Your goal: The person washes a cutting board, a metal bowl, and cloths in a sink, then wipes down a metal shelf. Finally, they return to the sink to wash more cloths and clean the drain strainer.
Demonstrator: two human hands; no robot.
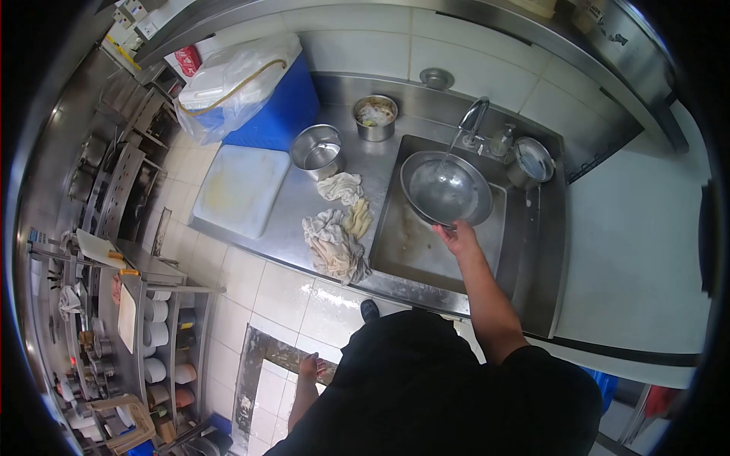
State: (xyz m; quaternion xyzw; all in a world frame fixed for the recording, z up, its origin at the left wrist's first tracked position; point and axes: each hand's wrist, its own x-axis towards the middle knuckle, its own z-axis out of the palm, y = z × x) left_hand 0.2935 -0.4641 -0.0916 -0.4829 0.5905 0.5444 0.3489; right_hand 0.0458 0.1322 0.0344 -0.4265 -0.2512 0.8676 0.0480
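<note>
My right hand (458, 237) grips the near rim of a wide metal bowl (447, 190) over the sink (426, 254). Water runs from the faucet (475, 118) into the bowl, which has some water in it. My left hand (312, 366) hangs low at my side, above the floor and away from the counter. Its fingers look partly curled, and it is too small to tell if they hold anything.
Crumpled cloths (334, 247), a metal pot (317, 152), a smaller pot with scraps (375, 118) and a white cutting board (242, 190) lie left of the sink. A blue cooler (277, 114) stands behind. Right of the faucet are a soap bottle (502, 140) and another pot (531, 162).
</note>
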